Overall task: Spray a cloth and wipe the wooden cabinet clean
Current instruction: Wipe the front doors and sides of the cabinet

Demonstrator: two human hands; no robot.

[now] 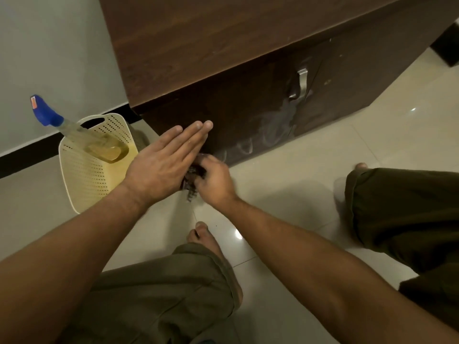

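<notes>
Crouching on the pale tiled floor (310, 184), we had both hands low at the front of the dark brown wooden cabinet (223, 45), near its bottom left corner. Our left hand (164, 162) was flat, its fingers (198, 132) straight and pressed together, holding nothing that we could see, with the tips lying over the cabinet's lower front. Our right hand (216, 180) was closed around a small dark bunched cloth (192, 178), which showed only in the gap between the 2 hands and hung a little below them; motion blur hid how the fingers gripped it.

We judged the step in hand to be the wiping of the front panel, or a quick regathering of the cloth between strokes. Pale, curling smear marks (273, 125) ran along the lower front towards the silver metal door handle (300, 83), so that stretch looked damp or only part-wiped. The next move called for spreading the cloth flatter against the wood and passing it firmly along those streaks, keeping to the panel's bottom edge where it met the floor.

A clear spray bottle with a blue trigger head (47, 115), holding yellowish liquid, leaned inside a cream perforated plastic basket (92, 175) at the cabinet's left, near the wall. An orange tab sat on the nozzle, but we could read no brand, label or writing anywhere.
</notes>
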